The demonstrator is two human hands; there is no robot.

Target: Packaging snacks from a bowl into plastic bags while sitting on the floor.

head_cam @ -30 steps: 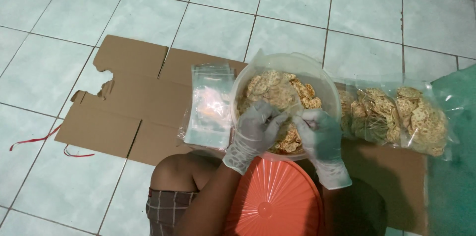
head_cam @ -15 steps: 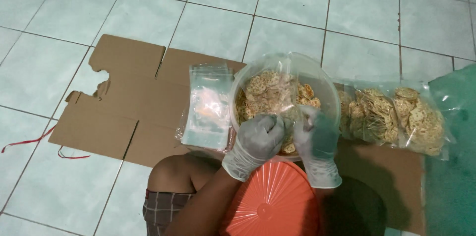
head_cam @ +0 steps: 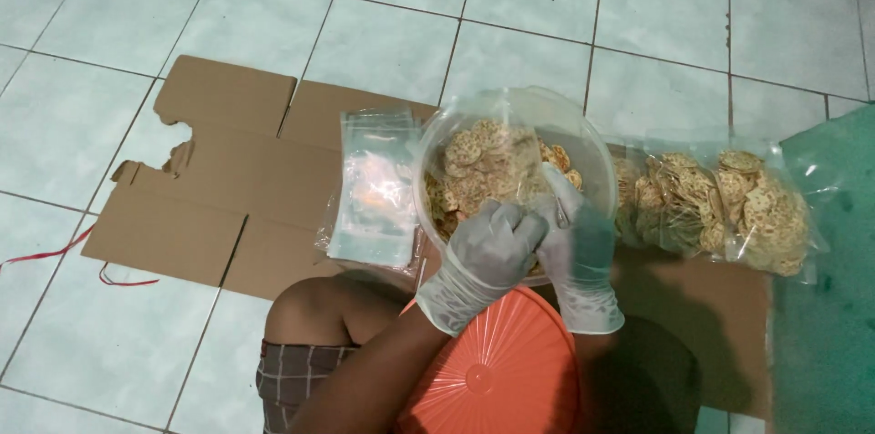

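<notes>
Both gloved hands meet over the near rim of the clear plastic bowl [head_cam: 583, 138]: the left hand [head_cam: 488, 252] is curled, fingers pressed together around a small clear bag [head_cam: 510, 180] that rises over the crackers, and the right hand [head_cam: 574, 238] pinches the same bag's right edge with fingertips closed. The bowl sits on the flattened cardboard [head_cam: 228, 188] on the tiled floor [head_cam: 510, 24], holding round speckled crackers [head_cam: 469, 147]. Just left of the bowl lies a stack of empty clear bags [head_cam: 375, 188]. To the right, touching the bowl, lies a big clear bag of crackers [head_cam: 720, 201], with a green sheet [head_cam: 834, 242] beyond it. Near the person's lap sits an orange ribbed lid [head_cam: 497, 370], under the wrists. At the far left a red string [head_cam: 55, 247] trails on the floor
</notes>
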